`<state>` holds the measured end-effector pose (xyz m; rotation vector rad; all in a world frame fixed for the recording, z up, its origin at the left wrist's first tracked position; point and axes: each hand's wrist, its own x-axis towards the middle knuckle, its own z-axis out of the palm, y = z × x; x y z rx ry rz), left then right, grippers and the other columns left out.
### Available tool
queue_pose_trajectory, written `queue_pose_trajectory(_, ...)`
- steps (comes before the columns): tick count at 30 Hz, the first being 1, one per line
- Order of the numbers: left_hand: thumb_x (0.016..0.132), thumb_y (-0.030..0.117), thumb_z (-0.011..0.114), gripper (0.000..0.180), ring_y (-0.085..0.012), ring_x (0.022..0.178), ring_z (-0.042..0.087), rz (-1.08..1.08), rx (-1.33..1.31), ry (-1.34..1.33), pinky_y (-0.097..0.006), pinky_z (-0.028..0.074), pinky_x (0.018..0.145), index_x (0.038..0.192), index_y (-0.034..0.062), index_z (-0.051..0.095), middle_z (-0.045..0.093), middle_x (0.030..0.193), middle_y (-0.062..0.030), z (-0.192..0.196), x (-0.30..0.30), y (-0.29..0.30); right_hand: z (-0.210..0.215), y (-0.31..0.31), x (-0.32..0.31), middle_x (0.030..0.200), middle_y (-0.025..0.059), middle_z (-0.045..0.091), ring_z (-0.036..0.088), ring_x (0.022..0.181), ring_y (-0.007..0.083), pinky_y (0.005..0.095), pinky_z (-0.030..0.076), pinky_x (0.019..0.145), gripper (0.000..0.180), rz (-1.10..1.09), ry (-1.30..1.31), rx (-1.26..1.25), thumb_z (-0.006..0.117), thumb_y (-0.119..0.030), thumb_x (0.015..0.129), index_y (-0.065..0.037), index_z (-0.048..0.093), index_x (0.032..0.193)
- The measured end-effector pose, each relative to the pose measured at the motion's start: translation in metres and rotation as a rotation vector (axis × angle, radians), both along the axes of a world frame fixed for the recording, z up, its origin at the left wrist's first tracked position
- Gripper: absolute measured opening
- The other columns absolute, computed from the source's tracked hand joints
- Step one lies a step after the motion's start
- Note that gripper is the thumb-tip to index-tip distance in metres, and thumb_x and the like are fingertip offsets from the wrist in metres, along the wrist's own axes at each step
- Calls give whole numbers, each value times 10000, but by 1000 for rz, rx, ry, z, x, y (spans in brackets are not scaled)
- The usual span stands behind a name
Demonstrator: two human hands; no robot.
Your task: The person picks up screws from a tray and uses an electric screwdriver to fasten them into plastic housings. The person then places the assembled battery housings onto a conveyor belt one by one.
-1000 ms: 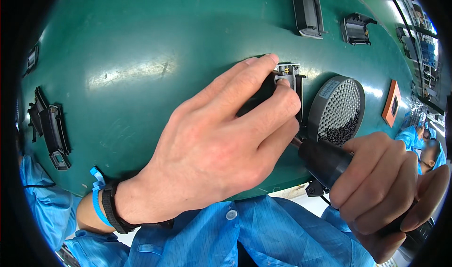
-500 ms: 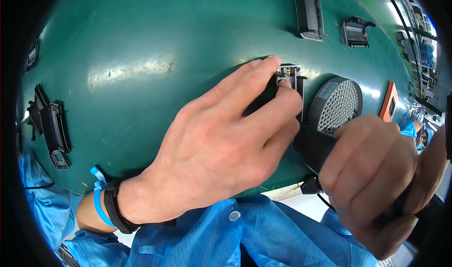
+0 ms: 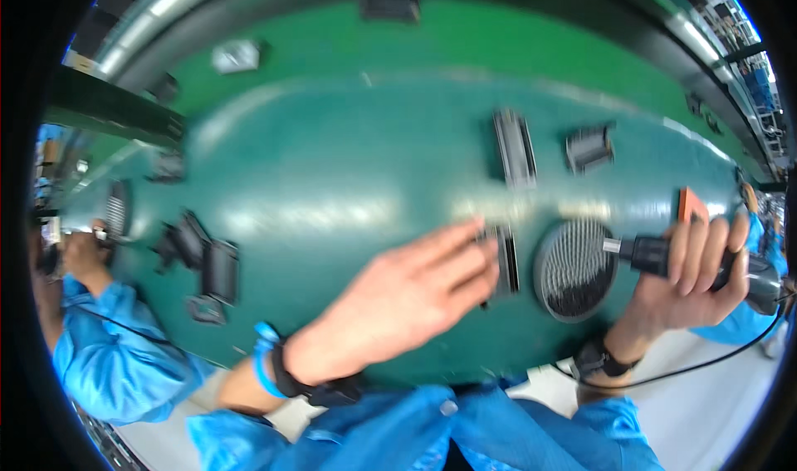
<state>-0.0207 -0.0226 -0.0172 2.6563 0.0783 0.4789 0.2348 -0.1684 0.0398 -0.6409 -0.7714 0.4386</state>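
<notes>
My right hand (image 3: 701,276) is wrapped round a black electric screwdriver (image 3: 649,255) with a cord. The tool lies nearly level, its pale metal tip pointing left over the edge of a round dimpled tray (image 3: 543,280). Dark small pieces, likely screws, gather in the near part of that tray. My left hand (image 3: 407,292) grips a dark plastic housing (image 3: 507,259) on the green table, its fingertips along the left side. That hand hides part of the housing, and motion blurs the fine detail.
Beyond the tray lie a long black housing (image 3: 515,149) and a shorter one (image 3: 590,149). Several dark parts (image 3: 220,272) form a group on the left. An orange block (image 3: 691,204) sits at the right. At the far left, a co-worker's hand (image 3: 85,259) is beside another round tray (image 3: 118,209).
The view has tilted up, showing more of the table. My right hand has moved away from my left, with the screwdriver now level above the tray's right edge. My left hand stays at the housing.
</notes>
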Motion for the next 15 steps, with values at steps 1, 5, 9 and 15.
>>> queue_pose_trajectory(1,794,130,698,352,-335,1281,628,-30,47,14,-406,589,986,1135,49,727,668,1271,-95,4,-3,0,-2,-5,1,594,-25,415,410,442,89,247,406,450,122,20,-4,9,460,-196,1065,-79,444,1033)
queue_pose_trajectory(5,767,144,681,372,-270,1076,648,85,290,-25,-369,562,865,1127,67,732,671,1133,-68,26,-20,11,-4,-1,-9,571,-13,395,383,429,81,237,379,418,130,-27,17,9,465,-174,1062,-103,375,1000)
queue_pose_trajectory(9,775,102,677,173,-261,877,571,420,558,-122,-392,493,754,943,77,646,557,940,-82,53,-10,69,-3,-13,-14,568,-10,390,351,418,79,233,364,405,123,-48,4,41,462,-161,1059,-101,372,999)
queue_pose_trajectory(15,872,34,688,118,-317,927,628,672,502,-100,-454,518,827,968,58,754,657,940,-92,27,21,185,-15,-3,-14,565,-5,378,329,415,85,252,353,406,111,-77,31,42,466,-145,1051,-102,366,1032)
